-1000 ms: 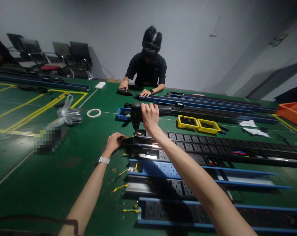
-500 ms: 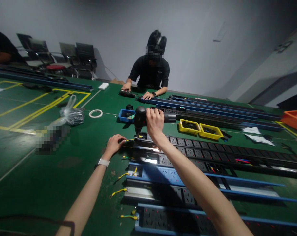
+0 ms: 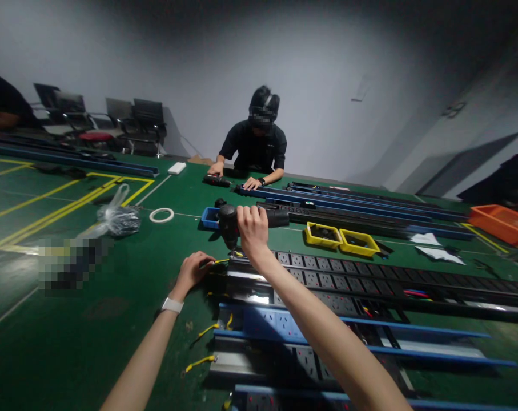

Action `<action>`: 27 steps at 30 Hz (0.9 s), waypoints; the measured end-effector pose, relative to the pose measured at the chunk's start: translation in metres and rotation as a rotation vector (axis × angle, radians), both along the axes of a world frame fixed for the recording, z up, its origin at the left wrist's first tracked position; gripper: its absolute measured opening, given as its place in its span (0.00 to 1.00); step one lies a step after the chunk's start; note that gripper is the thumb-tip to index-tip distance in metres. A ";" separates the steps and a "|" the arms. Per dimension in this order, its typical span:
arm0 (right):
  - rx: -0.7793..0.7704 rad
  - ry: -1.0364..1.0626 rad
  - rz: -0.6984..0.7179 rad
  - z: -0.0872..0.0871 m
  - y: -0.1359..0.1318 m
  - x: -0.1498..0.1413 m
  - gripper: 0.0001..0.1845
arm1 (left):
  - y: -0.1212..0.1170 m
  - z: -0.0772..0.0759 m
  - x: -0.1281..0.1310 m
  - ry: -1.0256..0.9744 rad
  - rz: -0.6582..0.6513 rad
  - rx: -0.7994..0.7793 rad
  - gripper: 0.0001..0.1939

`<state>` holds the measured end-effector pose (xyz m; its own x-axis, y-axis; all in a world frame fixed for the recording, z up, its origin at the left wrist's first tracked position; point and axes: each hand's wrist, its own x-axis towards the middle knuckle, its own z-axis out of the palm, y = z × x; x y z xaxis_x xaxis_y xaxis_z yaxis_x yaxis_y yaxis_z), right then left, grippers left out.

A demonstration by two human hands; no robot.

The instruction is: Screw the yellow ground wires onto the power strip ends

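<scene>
My right hand (image 3: 252, 230) is wrapped round a black electric screwdriver (image 3: 229, 224), whose tip points down at the left end of a long black power strip (image 3: 327, 268). My left hand (image 3: 193, 268), with a white wristband, pinches a yellow-green wire (image 3: 221, 261) against that same end. More socket strips in blue and black housings (image 3: 284, 325) lie nearer me, with yellow wires (image 3: 201, 361) sticking out at their left ends.
Across the green table a person in black (image 3: 255, 147) rests both hands by long blue rails (image 3: 353, 200). A blue tray (image 3: 208, 217), two yellow trays (image 3: 342, 238), a white tape ring (image 3: 161, 214), a plastic bag (image 3: 115, 217) and an orange bin (image 3: 501, 222) lie around. Chairs stand back left.
The view has tilted up and shifted, so everything sits lower. The screwdriver came down from above the strip's end to press on it. My left hand stays pinched at the wire.
</scene>
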<state>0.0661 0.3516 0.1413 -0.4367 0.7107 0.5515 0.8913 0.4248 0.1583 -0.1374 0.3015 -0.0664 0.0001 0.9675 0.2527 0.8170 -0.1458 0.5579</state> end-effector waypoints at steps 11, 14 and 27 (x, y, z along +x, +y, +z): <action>0.004 -0.108 0.170 0.002 0.011 -0.024 0.14 | -0.001 0.006 0.008 -0.023 0.071 -0.066 0.14; 0.015 -0.129 0.205 0.003 0.012 -0.026 0.14 | -0.001 0.008 0.009 -0.025 0.068 -0.079 0.13; 0.023 -0.292 0.387 0.011 0.019 -0.046 0.12 | -0.001 0.012 0.010 -0.029 0.049 -0.069 0.13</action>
